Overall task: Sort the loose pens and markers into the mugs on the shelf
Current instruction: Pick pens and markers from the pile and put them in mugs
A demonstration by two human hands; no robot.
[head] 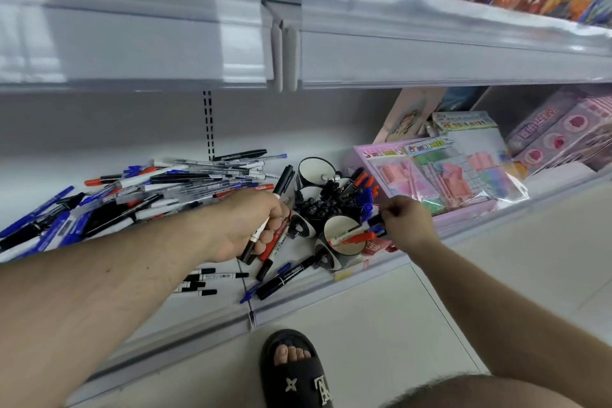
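A big heap of loose pens and markers point(139, 192) lies on the white shelf point(205, 311), with a few more point(281, 278) near its front edge. My left hand point(245, 225) grips a small bundle of markers point(265, 242), black and red, beside the mugs. Several black-and-white mugs stand together: the far mug point(314, 169) looks empty, the middle ones hold black pens point(318, 205) and blue ones point(366, 199). My right hand point(404, 222) pinches a dark blue marker point(376, 220) over the near mug point(342, 242), which holds red markers point(354, 238).
A pink tray of packaged stationery point(440, 182) stands right of the mugs, with pink boxes point(563, 136) behind it. An upper shelf point(430, 53) overhangs the work area. My sandalled foot point(298, 371) is on the tiled floor below.
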